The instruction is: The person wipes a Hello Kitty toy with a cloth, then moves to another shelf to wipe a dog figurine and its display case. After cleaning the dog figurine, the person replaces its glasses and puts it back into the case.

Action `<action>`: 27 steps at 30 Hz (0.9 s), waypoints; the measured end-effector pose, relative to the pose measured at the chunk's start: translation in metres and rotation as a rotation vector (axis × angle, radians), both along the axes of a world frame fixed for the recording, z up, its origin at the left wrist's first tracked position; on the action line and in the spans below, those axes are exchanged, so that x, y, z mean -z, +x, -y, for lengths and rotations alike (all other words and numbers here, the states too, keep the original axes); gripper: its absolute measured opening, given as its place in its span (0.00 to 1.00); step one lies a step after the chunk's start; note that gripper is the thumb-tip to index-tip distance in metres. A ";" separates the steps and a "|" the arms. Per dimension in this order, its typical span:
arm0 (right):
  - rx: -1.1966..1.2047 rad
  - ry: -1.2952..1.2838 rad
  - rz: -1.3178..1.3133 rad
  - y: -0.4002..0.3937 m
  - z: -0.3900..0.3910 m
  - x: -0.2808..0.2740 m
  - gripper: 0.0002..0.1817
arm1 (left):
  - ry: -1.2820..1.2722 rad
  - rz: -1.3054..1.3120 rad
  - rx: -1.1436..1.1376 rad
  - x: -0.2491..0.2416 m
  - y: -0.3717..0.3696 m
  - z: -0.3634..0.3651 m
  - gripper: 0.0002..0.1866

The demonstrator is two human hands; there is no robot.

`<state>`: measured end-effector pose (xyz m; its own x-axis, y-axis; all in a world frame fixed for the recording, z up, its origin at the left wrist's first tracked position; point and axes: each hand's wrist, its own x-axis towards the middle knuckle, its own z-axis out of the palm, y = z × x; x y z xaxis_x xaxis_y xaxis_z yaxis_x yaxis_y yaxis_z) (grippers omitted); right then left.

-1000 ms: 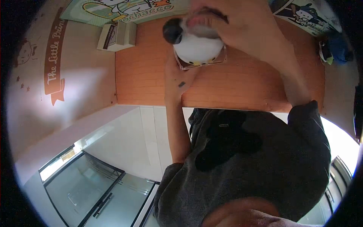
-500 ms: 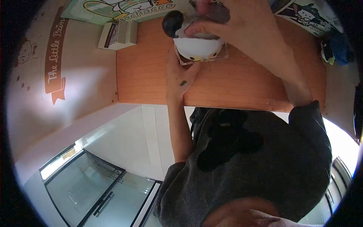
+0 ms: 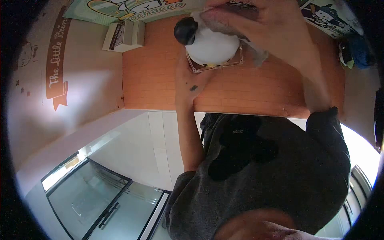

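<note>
— What do we see at the left?
— We have a pale wall point(image 3: 32, 80) with a brown ribbon print point(image 3: 58, 60) reading "The Little Prin", the rest of its lettering unclear. On its right, a small white box point(image 3: 127, 38) with a dark label sits at the far left of the orange-brown surface point(image 3: 152, 80). Behind that runs a green printed panel point(image 3: 138, 11).
— And our left hand point(image 3: 191, 83)?
— It lies at the near left of the white rounded figure point(image 3: 212, 48), with a dark mark on its back. Its fingers go out of sight beside and under the figure, so we cannot tell how that grip stands.
— Where is the figure itself?
— On the far part of the surface, between our hands. It has a black round part point(image 3: 186, 31) on its left and small yellow and dark marks low on its near side. A thin angular rim point(image 3: 241, 55) runs around its near edge.
— What about our right hand point(image 3: 276, 30)?
— Its grip is clamped on a grey cloth point(image 3: 260, 58) at the figure's far top, and one end of the cloth hangs down on the right.
— Farther right?
— We see a black-and-white cartoon print point(image 3: 323, 15), then a blue object point(image 3: 361, 53) near it.
</note>
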<state>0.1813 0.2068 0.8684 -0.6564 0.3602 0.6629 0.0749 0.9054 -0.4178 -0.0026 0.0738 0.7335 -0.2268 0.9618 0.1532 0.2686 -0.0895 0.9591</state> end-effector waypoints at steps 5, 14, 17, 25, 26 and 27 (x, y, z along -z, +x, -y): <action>-0.050 -0.222 0.047 -0.004 0.016 0.007 0.07 | -0.042 0.042 -0.009 0.001 0.000 0.002 0.33; 0.033 -0.224 -0.086 0.004 -0.002 -0.006 0.09 | -0.030 0.035 -0.002 0.000 0.001 0.000 0.33; 0.018 0.011 0.122 0.006 -0.001 -0.003 0.09 | -0.013 0.031 -0.003 0.001 -0.001 0.002 0.33; -0.034 -0.228 0.011 0.012 -0.005 -0.012 0.13 | -0.043 -0.012 -0.009 0.003 -0.002 0.001 0.32; -0.057 -0.234 0.056 0.015 -0.007 -0.014 0.13 | -0.038 0.010 -0.002 0.004 -0.002 0.001 0.32; -0.061 -0.233 0.055 0.014 -0.006 -0.010 0.13 | -0.033 0.031 0.005 0.004 -0.002 0.002 0.33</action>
